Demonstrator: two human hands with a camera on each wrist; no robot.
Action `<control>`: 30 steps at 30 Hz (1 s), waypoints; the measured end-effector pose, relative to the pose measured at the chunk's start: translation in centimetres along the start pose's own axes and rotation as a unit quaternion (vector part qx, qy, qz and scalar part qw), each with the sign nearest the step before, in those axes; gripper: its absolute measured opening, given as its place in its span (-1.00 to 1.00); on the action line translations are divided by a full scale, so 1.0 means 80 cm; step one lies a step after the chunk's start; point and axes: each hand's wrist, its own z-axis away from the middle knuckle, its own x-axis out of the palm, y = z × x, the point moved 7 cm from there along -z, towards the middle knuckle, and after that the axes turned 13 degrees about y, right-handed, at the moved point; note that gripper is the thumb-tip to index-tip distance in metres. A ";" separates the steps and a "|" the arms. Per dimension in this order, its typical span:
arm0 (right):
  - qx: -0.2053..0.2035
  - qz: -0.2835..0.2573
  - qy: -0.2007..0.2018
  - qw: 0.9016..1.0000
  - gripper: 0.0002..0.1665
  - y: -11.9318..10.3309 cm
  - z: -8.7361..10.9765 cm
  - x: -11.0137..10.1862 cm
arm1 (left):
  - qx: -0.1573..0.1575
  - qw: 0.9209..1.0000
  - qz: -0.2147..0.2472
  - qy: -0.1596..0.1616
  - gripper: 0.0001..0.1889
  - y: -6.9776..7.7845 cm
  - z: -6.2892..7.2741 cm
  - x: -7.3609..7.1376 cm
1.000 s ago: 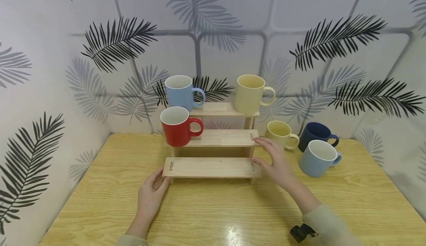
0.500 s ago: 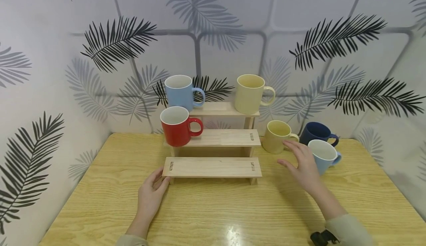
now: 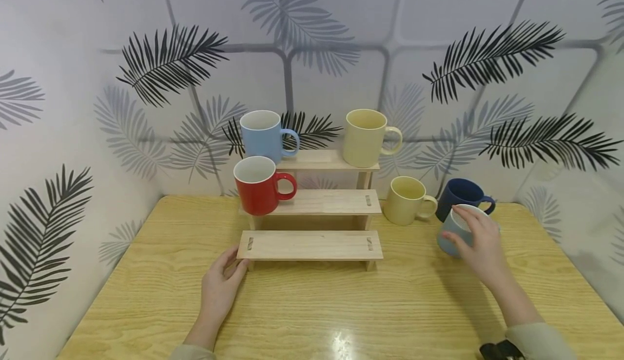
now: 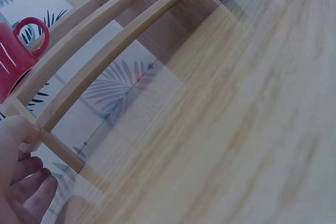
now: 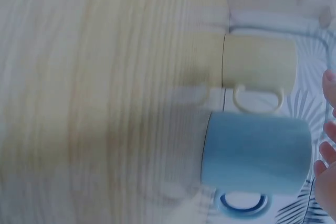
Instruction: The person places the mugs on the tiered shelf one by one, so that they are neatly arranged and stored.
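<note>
My left hand (image 3: 223, 280) holds the left front corner of a three-tier wooden stand (image 3: 312, 245); in the left wrist view its thumb (image 4: 23, 129) lies against the corner by the leg. At the right, my right hand (image 3: 480, 243) hovers over a light blue mug (image 3: 450, 235), thumb on its left side and fingers above the rim. In the right wrist view the fingers (image 5: 328, 150) stand apart from this blue mug (image 5: 257, 153). A red mug (image 3: 257, 189) sits on the stand's middle tier. The top tier bears a blue mug (image 3: 260, 138) and a tall yellow mug (image 3: 363, 141).
A smaller yellow mug (image 3: 404, 203) stands on the table right of the stand. Behind the light blue mug is a dark blue mug (image 3: 460, 192). The wooden table (image 3: 292, 311) meets a leaf-patterned wall (image 3: 336, 67) at the back.
My right hand has left the stand's right end and moved right, past the smaller yellow mug, to the light blue mug. The left hand has stayed at the stand's corner.
</note>
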 end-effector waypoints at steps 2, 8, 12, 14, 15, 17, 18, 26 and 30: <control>0.012 0.008 -0.001 1.000 -0.23 0.009 0.002 -0.005 | 0.001 1.000 0.003 0.002 -0.48 0.000 0.000 0.000; 0.044 0.037 -0.013 0.998 -0.28 0.031 0.009 -0.021 | 0.003 1.000 0.007 0.003 -0.50 0.000 -0.001 0.000; 0.070 0.055 -0.023 0.996 -0.29 0.043 0.014 -0.032 | 0.005 1.000 0.008 0.003 -0.51 0.000 -0.001 0.000; 0.085 0.065 -0.034 0.994 -0.30 0.050 0.016 -0.036 | 0.006 1.000 0.006 0.005 -0.50 0.000 -0.002 0.000; 0.093 0.070 -0.041 0.992 -0.30 0.054 0.017 -0.038 | 0.006 1.000 0.003 0.006 -0.51 0.000 -0.002 0.000; 0.108 0.077 -0.054 0.990 -0.29 0.061 0.019 -0.041 | 0.006 1.000 0.001 0.007 -0.50 -0.001 -0.002 0.000; 0.115 0.079 -0.060 0.988 -0.28 0.065 0.020 -0.042 | 0.006 1.000 0.000 0.008 -0.50 -0.001 -0.002 0.000; 0.180 0.089 -0.113 0.973 -0.08 0.094 0.026 -0.047 | 0.000 1.000 0.008 0.002 -0.50 -0.001 -0.001 0.000; 0.203 0.080 -0.139 0.966 0.00 0.109 0.029 -0.046 | -0.001 1.000 0.008 0.001 -0.50 0.000 -0.001 -0.001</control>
